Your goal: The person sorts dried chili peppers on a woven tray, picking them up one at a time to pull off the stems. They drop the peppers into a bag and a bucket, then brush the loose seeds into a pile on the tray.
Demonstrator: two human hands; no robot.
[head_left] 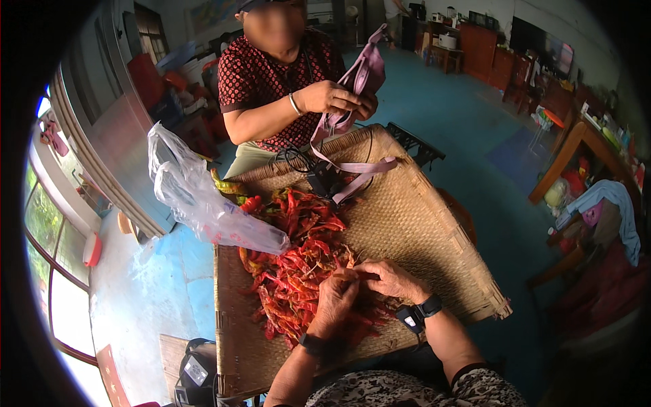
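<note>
Red chili peppers (pixel 298 268), many of them wrinkled, lie heaped on a woven bamboo tray (pixel 413 217) in front of me. Over the near right part of the heap, my left hand (pixel 337 296) and my right hand (pixel 391 279) meet at the fingertips. Both are closed in a pinch around a chili pepper, which the fingers mostly hide. Dark bands with small devices circle both my wrists. A crumpled clear plastic bag (pixel 210 203) rests over the left side of the heap.
Across the tray a person (pixel 278 88) holds a pink strapped bag (pixel 363 81), its strap trailing onto the tray beside a black device with cables (pixel 324 178). A black bag (pixel 196 373) stands at the lower left. Wooden furniture (pixel 563 163) and a blue cloth (pixel 607 203) are at right.
</note>
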